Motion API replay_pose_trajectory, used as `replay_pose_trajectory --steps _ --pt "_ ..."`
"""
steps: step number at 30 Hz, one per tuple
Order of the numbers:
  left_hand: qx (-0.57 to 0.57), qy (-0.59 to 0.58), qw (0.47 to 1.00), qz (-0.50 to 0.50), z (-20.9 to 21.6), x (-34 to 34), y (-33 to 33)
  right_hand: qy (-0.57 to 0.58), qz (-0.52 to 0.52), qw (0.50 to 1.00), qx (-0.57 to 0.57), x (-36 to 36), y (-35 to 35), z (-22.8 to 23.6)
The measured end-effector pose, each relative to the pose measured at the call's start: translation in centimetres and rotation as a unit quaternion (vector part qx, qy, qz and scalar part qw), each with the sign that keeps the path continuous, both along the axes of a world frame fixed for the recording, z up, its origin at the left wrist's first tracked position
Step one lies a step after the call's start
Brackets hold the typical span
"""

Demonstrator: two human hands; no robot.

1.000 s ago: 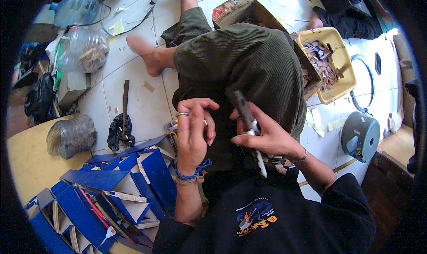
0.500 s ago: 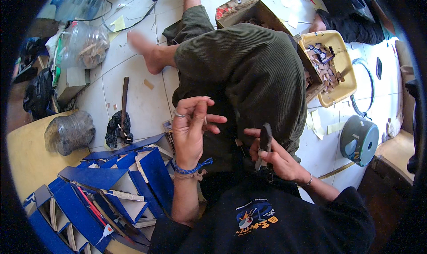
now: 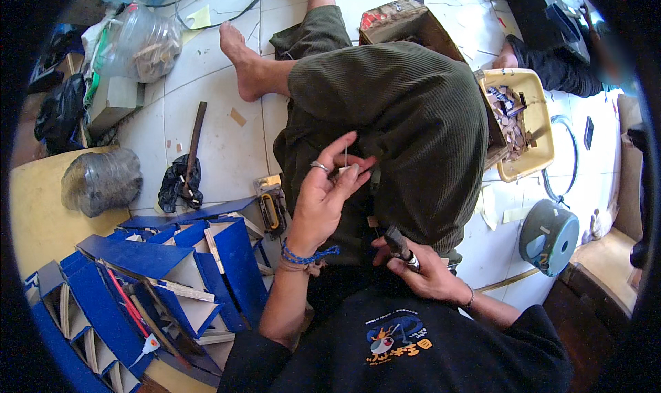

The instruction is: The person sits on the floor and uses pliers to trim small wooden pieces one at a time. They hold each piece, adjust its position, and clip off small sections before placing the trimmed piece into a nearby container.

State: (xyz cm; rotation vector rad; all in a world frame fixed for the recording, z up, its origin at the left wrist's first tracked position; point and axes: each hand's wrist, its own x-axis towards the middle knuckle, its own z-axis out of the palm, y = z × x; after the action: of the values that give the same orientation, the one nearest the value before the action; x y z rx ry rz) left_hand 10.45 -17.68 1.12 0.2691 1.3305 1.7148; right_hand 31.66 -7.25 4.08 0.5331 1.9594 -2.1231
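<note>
Over my lap, my left hand (image 3: 332,190) pinches a small pale piece (image 3: 348,168) between thumb and fingers. A thin, light sliver stands up beside its index finger; what it belongs to is unclear. Lower and to the right, my right hand (image 3: 423,269) is closed around a short dark tool (image 3: 395,241) with a light metallic band, its exact kind unclear. The fingers of that hand curl partly out of sight beneath it. A small tan chip (image 3: 373,221) lies on the dark cloth between the hands.
Blue board frames (image 3: 227,266) are stacked at lower left, with a stapler-like tool (image 3: 273,213) beside them. A hammer-like tool (image 3: 196,142) lies on the tiles. A yellow basin (image 3: 544,111) of scraps, a wooden box (image 3: 441,35) and a grey-green round container (image 3: 551,238) stand right. Another person's leg (image 3: 551,66) shows.
My left hand has moved right and turned, its fingers now pinching the pale piece in plain sight. My right hand has lowered slightly, tilting the dark tool. The view has shifted a little.
</note>
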Motion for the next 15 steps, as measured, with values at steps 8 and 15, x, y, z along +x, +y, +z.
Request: replay_pose_trajectory --steps 8,15 --pt "0.055 0.073 0.995 0.051 6.6 -1.2 -0.7 0.094 -0.173 0.980 -0.004 -5.2 5.6 6.2" --pt "0.155 0.119 0.978 0.072 9.4 -0.2 0.2 -0.003 -0.072 0.990 0.123 -6.2 9.1 9.2"
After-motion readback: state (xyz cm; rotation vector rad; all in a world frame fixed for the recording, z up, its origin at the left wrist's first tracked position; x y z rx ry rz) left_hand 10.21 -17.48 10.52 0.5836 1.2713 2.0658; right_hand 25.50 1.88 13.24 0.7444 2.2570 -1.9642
